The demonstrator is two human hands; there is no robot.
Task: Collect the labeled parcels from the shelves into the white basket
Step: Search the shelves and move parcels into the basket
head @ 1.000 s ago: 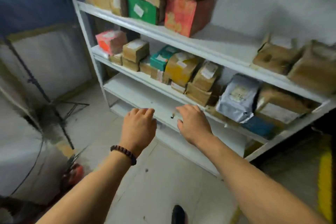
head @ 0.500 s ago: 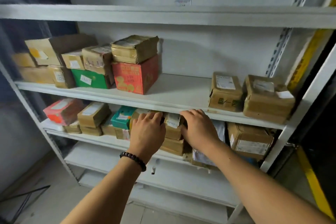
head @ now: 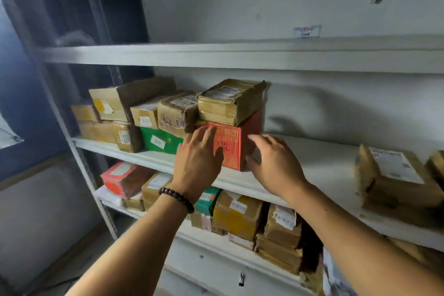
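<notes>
Left hand (head: pixel 197 163) and right hand (head: pixel 274 168) are moving up to flank the red box (head: pixel 233 149), both grips spread open and empty; a pickup is likely starting.

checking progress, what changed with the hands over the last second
Both hands moved up from lower down the rack: the left hand and right hand now flank the red box, fingers spread, nothing gripped yet. The parcels stayed in their places.

The white metal shelf (head: pixel 312 158) at mid-frame bore a red cardboard box (head: pixel 236 146) centrally, a green cardboard box (head: pixel 161 140) just left of it, and a brown taped parcel (head: pixel 394 175) far right.
</notes>
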